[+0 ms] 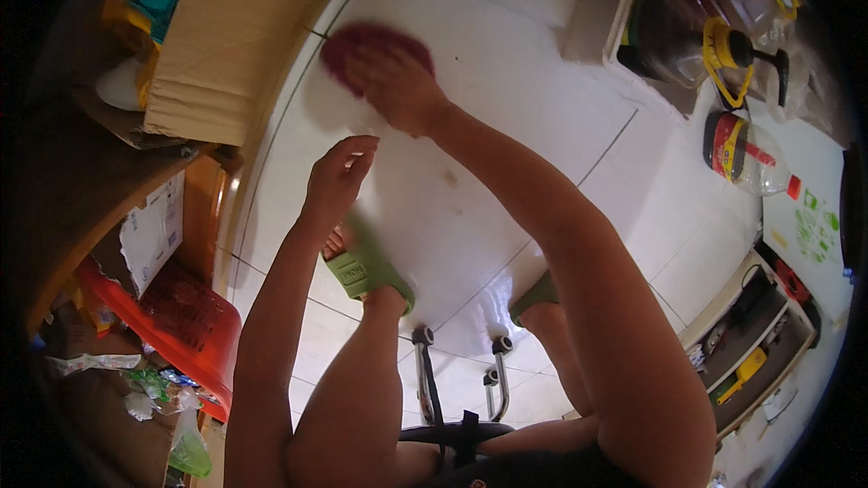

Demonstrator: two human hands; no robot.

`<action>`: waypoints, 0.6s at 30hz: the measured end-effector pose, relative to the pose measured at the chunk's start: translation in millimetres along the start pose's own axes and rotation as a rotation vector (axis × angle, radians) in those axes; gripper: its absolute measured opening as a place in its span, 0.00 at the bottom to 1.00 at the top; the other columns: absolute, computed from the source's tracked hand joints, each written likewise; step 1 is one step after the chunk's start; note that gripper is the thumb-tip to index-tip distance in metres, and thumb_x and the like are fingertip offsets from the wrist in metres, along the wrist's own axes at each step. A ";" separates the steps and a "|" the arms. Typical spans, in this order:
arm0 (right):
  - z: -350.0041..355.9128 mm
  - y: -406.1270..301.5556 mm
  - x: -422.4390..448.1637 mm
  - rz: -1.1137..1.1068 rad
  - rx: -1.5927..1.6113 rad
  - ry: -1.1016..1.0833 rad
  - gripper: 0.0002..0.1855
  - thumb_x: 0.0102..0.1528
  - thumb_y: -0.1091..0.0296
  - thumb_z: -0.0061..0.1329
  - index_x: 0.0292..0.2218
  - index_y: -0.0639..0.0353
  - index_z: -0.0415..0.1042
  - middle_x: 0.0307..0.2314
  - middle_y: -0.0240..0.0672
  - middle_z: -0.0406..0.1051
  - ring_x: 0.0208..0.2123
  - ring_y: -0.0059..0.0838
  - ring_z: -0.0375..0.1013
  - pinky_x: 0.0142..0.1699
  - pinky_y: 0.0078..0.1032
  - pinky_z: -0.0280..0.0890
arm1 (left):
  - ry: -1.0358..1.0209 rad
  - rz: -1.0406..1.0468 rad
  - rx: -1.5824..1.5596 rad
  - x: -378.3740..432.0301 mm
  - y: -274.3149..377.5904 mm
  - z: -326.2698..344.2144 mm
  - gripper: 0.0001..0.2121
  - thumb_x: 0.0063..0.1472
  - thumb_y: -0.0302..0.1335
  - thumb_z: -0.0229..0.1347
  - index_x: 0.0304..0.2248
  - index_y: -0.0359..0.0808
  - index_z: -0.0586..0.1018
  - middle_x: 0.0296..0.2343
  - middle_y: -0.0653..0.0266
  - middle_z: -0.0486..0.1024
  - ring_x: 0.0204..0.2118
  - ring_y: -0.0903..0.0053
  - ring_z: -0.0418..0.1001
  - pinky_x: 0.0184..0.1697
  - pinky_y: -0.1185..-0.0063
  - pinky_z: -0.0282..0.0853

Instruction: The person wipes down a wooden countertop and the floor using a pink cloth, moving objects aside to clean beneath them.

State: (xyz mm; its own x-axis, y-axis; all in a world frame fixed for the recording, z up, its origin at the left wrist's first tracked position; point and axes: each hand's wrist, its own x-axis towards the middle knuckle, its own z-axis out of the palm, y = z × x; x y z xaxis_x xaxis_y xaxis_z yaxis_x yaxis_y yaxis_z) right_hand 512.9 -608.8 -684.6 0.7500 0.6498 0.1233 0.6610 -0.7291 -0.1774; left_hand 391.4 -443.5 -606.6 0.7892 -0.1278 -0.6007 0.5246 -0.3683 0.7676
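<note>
My right hand [400, 88] lies spread on a dark red cloth [376, 47], pressing it against the white tiled floor [434, 217] near the edge of the wooden furniture base. The cloth and fingers are somewhat blurred. Lower and to the left, my left hand [342, 169] hangs above the floor, its fingers loosely curled with a gap at the thumb and nothing visible between them. Below it is my foot in a green slipper [369, 264]; a second green slipper [536, 298] shows partly behind my right arm.
A cardboard box [224, 34] stands at upper left, above a red plastic basin [190, 318]. To the right are a pump-top plastic bottle [678, 47], a red-capped bottle [753, 156] and an open drawer [759, 366] with tools. Chrome stool legs [424, 379] stand between my feet.
</note>
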 end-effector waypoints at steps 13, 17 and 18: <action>37.8 -37.5 51.6 0.141 0.192 0.298 0.18 0.43 0.72 0.44 0.38 0.65 0.74 0.42 0.44 0.69 0.47 0.43 0.64 0.56 0.37 0.52 | 0.495 0.496 0.734 49.7 8.4 -53.7 0.27 0.55 0.17 0.49 0.56 0.36 0.60 0.51 0.50 0.64 0.52 0.57 0.64 0.53 0.69 0.60; 22.4 -72.0 -3.7 -0.296 0.267 -0.029 0.17 0.49 0.70 0.43 0.42 0.60 0.72 0.44 0.38 0.68 0.52 0.36 0.61 0.57 0.37 0.53 | 0.335 0.411 0.746 43.2 -44.2 -45.5 0.31 0.55 0.18 0.49 0.59 0.35 0.55 0.56 0.49 0.57 0.58 0.54 0.54 0.58 0.67 0.54; 16.2 -64.1 -8.1 -0.303 0.284 0.000 0.17 0.49 0.69 0.44 0.42 0.57 0.72 0.45 0.37 0.67 0.52 0.36 0.61 0.56 0.37 0.54 | 0.322 0.482 0.747 43.0 -44.2 -40.5 0.31 0.55 0.19 0.50 0.58 0.36 0.55 0.56 0.49 0.56 0.58 0.54 0.54 0.59 0.66 0.54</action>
State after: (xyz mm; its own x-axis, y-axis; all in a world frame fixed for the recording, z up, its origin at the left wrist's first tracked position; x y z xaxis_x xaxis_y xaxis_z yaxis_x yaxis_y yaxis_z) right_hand 464.0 -563.9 -690.1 0.5222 0.8262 0.2113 0.8187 -0.4163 -0.3956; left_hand 415.1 -395.5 -657.2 0.9763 -0.2013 -0.0796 -0.1340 -0.8508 0.5082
